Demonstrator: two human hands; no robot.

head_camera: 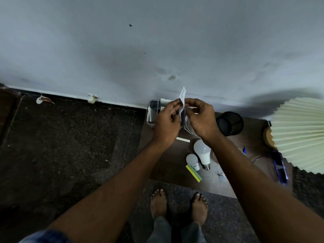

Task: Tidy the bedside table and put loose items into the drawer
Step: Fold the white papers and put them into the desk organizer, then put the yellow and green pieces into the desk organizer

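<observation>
Both my hands are raised over the back left of the brown bedside table [168, 165]. My left hand [166, 121] and my right hand [201, 118] pinch a small white slip of paper [182, 95] between their fingertips; it stands upright above a grey compartment organiser [153, 109] at the wall. On the table lie a large white bulb [202, 151], a small white bulb [192, 160], a yellow-green strip [193, 173] and a thin white strip [183, 139]. No drawer is in view.
A black mesh cup [229, 123] stands right of my hands. A pleated cream lampshade [299, 134] overhangs the table's right side, with blue pens [280, 167] beneath it. Small metal clips [221, 175] lie near the front. My bare feet [178, 206] stand on dark speckled floor.
</observation>
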